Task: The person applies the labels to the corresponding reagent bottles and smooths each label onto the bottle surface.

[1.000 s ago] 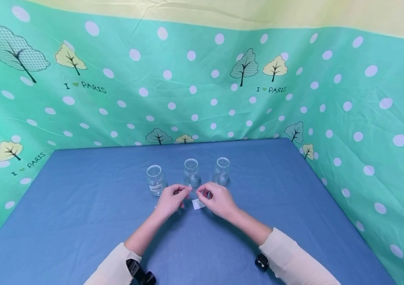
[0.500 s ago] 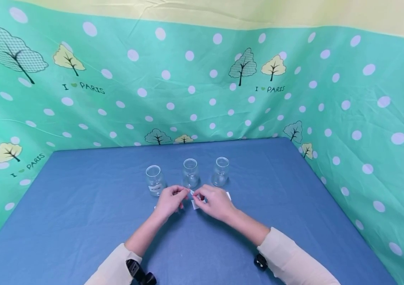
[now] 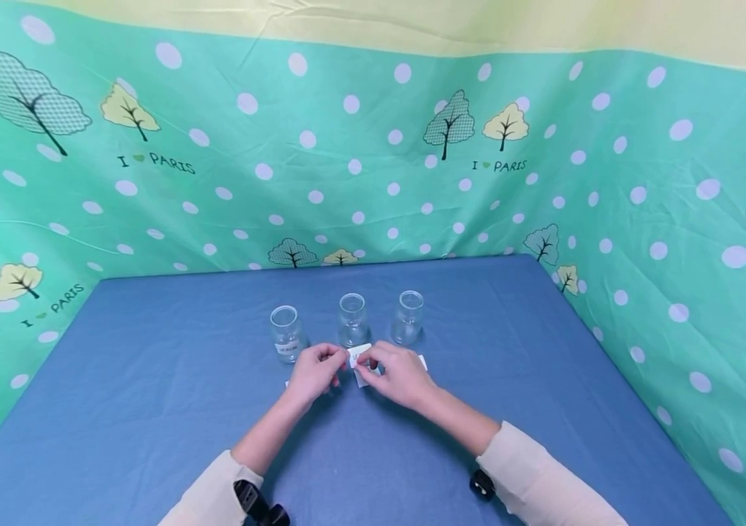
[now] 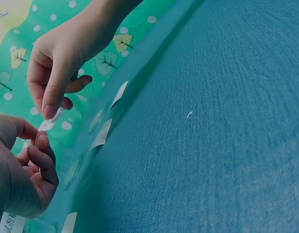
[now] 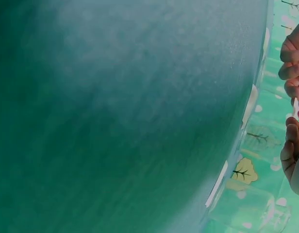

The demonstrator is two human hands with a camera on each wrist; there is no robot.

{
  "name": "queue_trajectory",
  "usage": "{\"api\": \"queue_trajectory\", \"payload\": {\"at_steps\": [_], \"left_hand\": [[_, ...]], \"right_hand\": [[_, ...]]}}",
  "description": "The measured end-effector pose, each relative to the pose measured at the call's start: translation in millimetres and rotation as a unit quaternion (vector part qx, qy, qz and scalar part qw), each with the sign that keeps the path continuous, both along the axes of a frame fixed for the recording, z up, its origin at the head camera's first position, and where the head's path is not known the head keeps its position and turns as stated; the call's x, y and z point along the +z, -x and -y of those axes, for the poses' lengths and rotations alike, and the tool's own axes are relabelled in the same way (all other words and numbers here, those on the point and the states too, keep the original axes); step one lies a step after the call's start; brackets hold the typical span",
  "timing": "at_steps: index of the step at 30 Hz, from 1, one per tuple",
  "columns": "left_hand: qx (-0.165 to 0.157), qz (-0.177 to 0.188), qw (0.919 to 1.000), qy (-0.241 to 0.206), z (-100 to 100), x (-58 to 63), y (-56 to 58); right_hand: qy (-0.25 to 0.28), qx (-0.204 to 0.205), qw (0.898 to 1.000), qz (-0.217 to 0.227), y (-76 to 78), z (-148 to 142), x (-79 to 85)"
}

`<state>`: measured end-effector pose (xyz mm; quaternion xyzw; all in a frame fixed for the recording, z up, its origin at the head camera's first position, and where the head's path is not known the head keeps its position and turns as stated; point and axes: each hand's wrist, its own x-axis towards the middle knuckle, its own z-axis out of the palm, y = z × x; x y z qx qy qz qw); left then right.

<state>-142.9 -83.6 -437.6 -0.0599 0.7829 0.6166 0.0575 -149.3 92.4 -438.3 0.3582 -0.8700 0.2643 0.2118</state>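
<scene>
A small white label (image 3: 359, 352) with faint print is stretched between my two hands, above the blue table (image 3: 169, 380). My left hand (image 3: 310, 372) pinches its left side between thumb and forefinger. With thumb and fingertips, my right hand (image 3: 400, 374) pinches the other side. The left wrist view shows the label (image 4: 50, 123) between both sets of fingertips. Just beyond the hands stand three clear glass jars in a row: a left jar (image 3: 284, 325) bearing a printed white label, a middle jar (image 3: 352, 315) and a right jar (image 3: 408, 315).
A white paper slip (image 3: 364, 380) lies on the table under the hands, partly hidden. Another slip (image 3: 422, 361) shows beyond the right hand, and a corner of a third slip (image 3: 288, 383) by the left hand. A green patterned curtain (image 3: 215, 146) hangs behind the table.
The label between my hands has tipped up, so its printed face now shows. My right hand has shifted slightly left, uncovering the slip on its right. The jars have not moved.
</scene>
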Motion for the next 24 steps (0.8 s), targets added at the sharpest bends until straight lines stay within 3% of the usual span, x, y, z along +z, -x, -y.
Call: {"api": "queue_trajectory", "payload": {"at_steps": [6, 11, 15, 20, 24], "left_hand": [[0.001, -0.002, 1.0000, 0.000, 2.1, 0.6, 0.6], [0.000, -0.014, 0.9998, 0.014, 3.7, -0.1, 1.8], [-0.004, -0.038, 0.9990, 0.025, 3.3, -1.1, 2.8], [-0.004, -0.055, 0.9980, 0.029, 3.0, -2.9, 3.7], [0.000, -0.064, 0.9975, 0.030, 2.9, -4.8, 4.6]], "right_hand": [[0.058, -0.050, 0.992, 0.100, 5.4, -3.6, 3.2], [0.121, -0.097, 0.969, 0.194, 14.5, -5.8, 3.6], [0.141, -0.105, 0.951, 0.256, 18.4, -5.9, 5.0], [0.154, -0.101, 0.938, 0.294, 19.8, -4.6, 6.9], [0.168, -0.100, 0.935, 0.296, 21.8, -3.6, 5.8]]}}
